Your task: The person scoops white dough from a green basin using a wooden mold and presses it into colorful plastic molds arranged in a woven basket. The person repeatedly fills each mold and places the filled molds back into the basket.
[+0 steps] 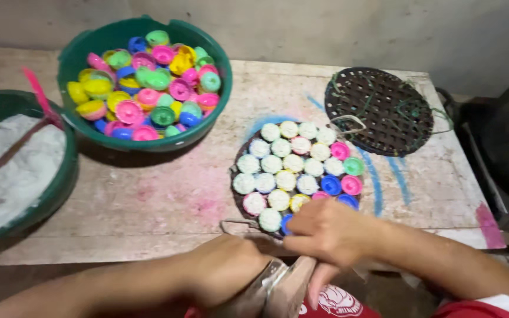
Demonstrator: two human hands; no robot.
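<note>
- Two green tubs sit far left on my table: one tub of white powder, one tub of bright cups.
- My round tray holds filled cups just past my hands.
- My left hand is closed around a flat tool.
- My right hand is bent at the tray's near edge; I cannot tell its grip.

A worn wooden table, stained pink and streaked with blue chalk, filled most of the frame. At upper left on it stood a green basin heaped with coloured plastic cups. At the left edge sat another green basin of white powder. A dark round woven tray lay at centre right, another woven tray at upper right.
</note>
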